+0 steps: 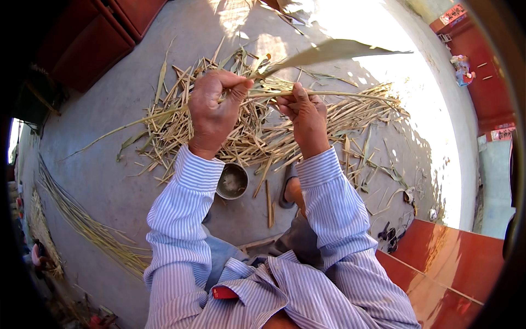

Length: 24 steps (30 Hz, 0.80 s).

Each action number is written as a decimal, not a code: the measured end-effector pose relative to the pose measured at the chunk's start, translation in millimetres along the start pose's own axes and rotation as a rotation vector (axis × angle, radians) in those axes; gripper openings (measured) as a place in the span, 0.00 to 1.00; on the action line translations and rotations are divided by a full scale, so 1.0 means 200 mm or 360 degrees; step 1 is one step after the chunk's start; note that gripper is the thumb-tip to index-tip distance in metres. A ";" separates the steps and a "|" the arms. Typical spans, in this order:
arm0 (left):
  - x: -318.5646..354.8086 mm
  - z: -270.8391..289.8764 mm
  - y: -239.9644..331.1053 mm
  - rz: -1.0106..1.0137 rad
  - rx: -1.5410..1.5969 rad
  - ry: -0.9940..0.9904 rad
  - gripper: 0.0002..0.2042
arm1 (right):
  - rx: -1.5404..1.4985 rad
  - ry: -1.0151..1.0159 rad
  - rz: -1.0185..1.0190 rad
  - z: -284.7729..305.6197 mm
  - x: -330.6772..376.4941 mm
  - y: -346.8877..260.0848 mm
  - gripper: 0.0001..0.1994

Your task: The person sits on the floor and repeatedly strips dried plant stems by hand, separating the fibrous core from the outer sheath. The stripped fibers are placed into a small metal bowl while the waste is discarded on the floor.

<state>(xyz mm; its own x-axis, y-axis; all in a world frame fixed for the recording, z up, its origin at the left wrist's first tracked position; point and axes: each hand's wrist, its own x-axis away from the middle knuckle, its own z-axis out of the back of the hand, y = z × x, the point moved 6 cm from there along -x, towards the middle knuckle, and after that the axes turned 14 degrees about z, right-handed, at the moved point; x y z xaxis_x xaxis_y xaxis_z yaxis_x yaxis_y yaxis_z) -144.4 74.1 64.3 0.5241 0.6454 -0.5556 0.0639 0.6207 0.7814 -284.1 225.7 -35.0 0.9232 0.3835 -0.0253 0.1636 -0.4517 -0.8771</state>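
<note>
Reed stalk between both hands

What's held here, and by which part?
Both hands, left hand and right hand, grip one long pale green stalk near its middle, below the leaf.

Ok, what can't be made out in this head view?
- Left hand: its palm faces away, so the grip on the stalk is hidden.
- Right hand: fingertips curl out of sight behind the stalk.
- Metal bowl: contents too dark; the left sleeve covers its edge.
- Foot in sandal: partly hidden by the right sleeve.
</note>
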 end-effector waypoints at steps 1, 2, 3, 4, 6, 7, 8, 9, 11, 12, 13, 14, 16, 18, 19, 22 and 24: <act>-0.05 0.05 -0.09 0.0182 0.0250 -0.0006 0.08 | 0.0044 0.0027 0.0022 0.02 -0.03 0.00 0.17; -0.09 0.11 -0.18 0.0432 0.0442 -0.0002 0.09 | 0.0099 0.0041 0.0026 0.04 -0.03 -0.01 0.17; -0.13 0.17 -0.25 0.0679 0.0632 0.0010 0.09 | 0.0152 0.0046 0.0031 0.04 -0.03 -0.02 0.17; -0.17 0.26 -0.34 0.0682 0.0556 0.0101 0.08 | 0.0202 0.0049 0.0023 0.04 -0.02 -0.02 0.17; -0.23 0.41 -0.47 0.0684 0.0225 0.0250 0.08 | 0.0304 0.0038 0.0021 0.05 -0.02 -0.04 0.17; -0.23 0.47 -0.50 0.0688 -0.0030 0.0305 0.08 | 0.0337 0.0030 -0.0014 0.06 -0.02 -0.04 0.17; -0.22 0.51 -0.52 0.0689 -0.0287 0.0357 0.09 | 0.0370 0.0023 -0.0049 0.08 -0.02 -0.04 0.17; -0.22 0.53 -0.49 0.0554 -0.0439 0.0414 0.09 | 0.0364 0.0027 -0.0036 0.09 -0.02 -0.04 0.17; -0.21 0.56 -0.45 0.0149 -0.0984 0.0460 0.09 | 0.0403 0.0022 0.0020 0.11 -0.04 -0.05 0.17; -0.21 0.55 -0.43 -0.0059 -0.1246 0.0476 0.08 | 0.0427 0.0021 0.0052 0.12 -0.04 -0.06 0.17; -0.20 0.55 -0.43 -0.0076 -0.1270 0.0486 0.08 | 0.0428 0.0025 0.0055 0.13 -0.04 -0.07 0.16; -0.20 0.55 -0.43 -0.0094 -0.1294 0.0496 0.08 | 0.0433 0.0029 0.0044 0.13 -0.04 -0.07 0.16; -0.19 0.56 -0.42 -0.0137 -0.1357 0.0533 0.08 | 0.0443 0.0036 0.0022 0.16 -0.04 -0.06 0.16; -0.21 0.58 -0.42 -0.0190 -0.1432 0.0590 0.08 | 0.0471 0.0069 0.0092 0.22 -0.06 -0.07 0.15; -0.22 0.62 -0.43 -0.0167 -0.1424 0.0625 0.08 | 0.0484 0.0086 0.0129 0.26 -0.07 -0.09 0.15; -0.23 0.69 -0.45 -0.0116 -0.1448 0.0594 0.08 | 0.0533 0.0115 0.0071 0.32 -0.08 -0.12 0.15; -0.22 0.60 -0.47 -0.0110 -0.1525 0.0388 0.09 | 0.0514 0.0093 0.0051 0.29 -0.06 -0.12 0.15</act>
<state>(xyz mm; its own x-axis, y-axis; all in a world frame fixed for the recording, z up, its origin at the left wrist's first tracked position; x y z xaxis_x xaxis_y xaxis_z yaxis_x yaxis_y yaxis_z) -71.6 -65.3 49.0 0.3490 0.6015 -0.7186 -0.6827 0.6885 0.2447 -320.6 279.3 -41.4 0.9459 0.3223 -0.0363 0.0238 -0.1807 -0.9833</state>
